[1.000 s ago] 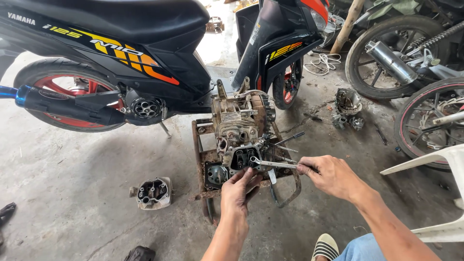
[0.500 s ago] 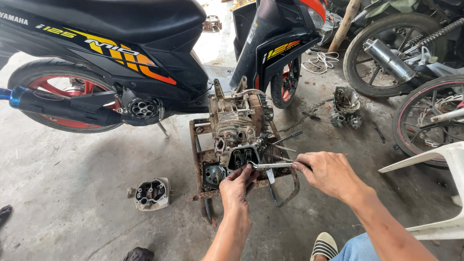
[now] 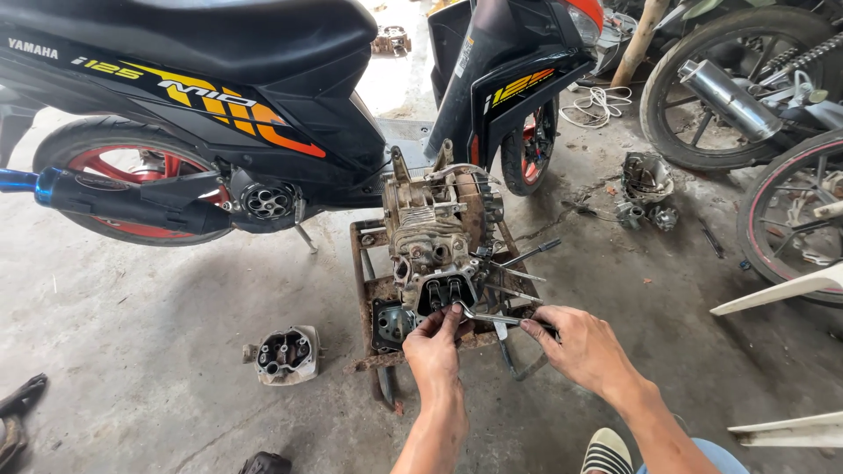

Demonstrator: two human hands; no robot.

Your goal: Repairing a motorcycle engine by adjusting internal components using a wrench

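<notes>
A dirty scooter engine [image 3: 436,230] sits on a rusty metal stand [image 3: 367,290] on the concrete floor. My left hand [image 3: 435,347] touches the open cylinder head at the engine's near end, fingers pinched at its lower edge. My right hand [image 3: 584,347] grips a slim metal spanner [image 3: 492,316] whose tip reaches the same spot on the head. Several thin tools lie on the stand to the right of the engine.
A black scooter with orange graphics [image 3: 219,105] stands behind the engine. A loose cylinder head cover [image 3: 285,354] lies on the floor at left. More engine parts [image 3: 645,189] lie at right, near motorcycle wheels [image 3: 711,96]. A white plastic chair [image 3: 790,290] is at the right edge.
My left hand has moved up from the stand's edge to the cylinder head. My right hand has kept the spanner at the head, shifting slightly.
</notes>
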